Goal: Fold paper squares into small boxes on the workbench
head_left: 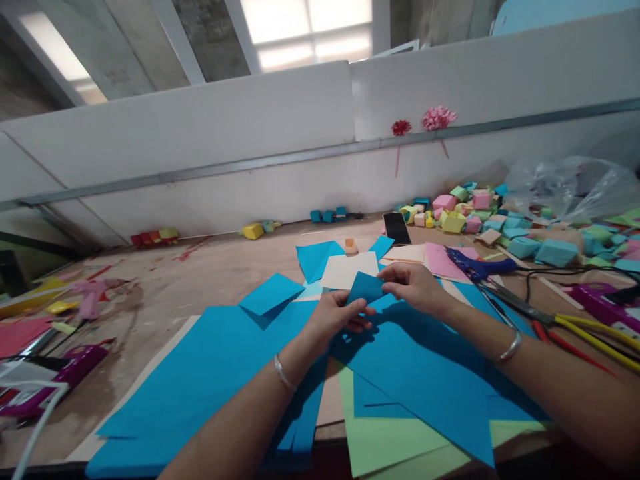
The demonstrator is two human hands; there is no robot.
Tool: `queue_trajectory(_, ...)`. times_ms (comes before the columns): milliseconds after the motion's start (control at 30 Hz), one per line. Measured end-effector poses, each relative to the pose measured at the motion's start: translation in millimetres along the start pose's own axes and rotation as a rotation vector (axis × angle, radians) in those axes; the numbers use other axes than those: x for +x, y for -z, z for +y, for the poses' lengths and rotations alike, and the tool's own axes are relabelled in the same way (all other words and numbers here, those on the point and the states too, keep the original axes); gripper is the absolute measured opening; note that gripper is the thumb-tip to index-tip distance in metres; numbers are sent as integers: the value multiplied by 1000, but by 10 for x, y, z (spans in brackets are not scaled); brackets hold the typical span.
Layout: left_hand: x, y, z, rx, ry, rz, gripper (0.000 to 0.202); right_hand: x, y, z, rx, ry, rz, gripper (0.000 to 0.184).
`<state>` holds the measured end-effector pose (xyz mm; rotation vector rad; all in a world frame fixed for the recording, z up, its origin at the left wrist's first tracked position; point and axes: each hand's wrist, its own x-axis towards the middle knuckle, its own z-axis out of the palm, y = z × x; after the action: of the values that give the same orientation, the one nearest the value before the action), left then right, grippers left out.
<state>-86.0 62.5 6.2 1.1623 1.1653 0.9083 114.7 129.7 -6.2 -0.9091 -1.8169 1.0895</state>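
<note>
Between my two hands is a small blue paper piece point(366, 287), raised over the sheets on the table. My left hand point(345, 312) grips its lower left side, thumb on top. At its right edge my right hand point(407, 283) pinches it between thumb and fingertips. Large blue paper sheets point(220, 367) lie beneath both forearms, with light green sheets point(400, 443) partly under them on the right. Just beyond my hands rests a cream paper piece point(345, 270). A loose blue square point(273, 293) lies to the left.
Scissors with yellow handles point(575, 323) and a blue glue gun point(477, 265) lie at right. Small folded paper cubes point(525, 247) are heaped at the back right, near a phone point(397, 229). A pink glue gun point(90, 297) stands at left. A white partition point(225, 127) closes the back.
</note>
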Motion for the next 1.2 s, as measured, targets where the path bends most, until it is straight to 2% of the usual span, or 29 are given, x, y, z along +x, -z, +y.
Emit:
queue_trajectory(233, 0, -25, -27, 106, -67, 35, 21, -113, -49, -114, -129, 108, -150, 30)
queue_trajectory(367, 20, -33, -59, 135, -73, 18, 20, -125, -62, -134, -227, 148, -189, 34)
queue_trajectory(567, 20, -34, -46, 65, -33, -16, 26, -76, -29, -51, -63, -39, -219, 21)
queue_trajectory(733, 22, 10, 27, -3, 24, -8, 31, -17, 89, -31, 34, -130, -217, 14)
queue_trajectory(933, 75, 57, 18, -1, 23, 119, 29, 16, 173, -65, 126, -232, -174, 23)
queue_trajectory(1200, 77, 76, 29, 48, -98, 250, 17, 30, 208, -107, 139, -310, -57, 35)
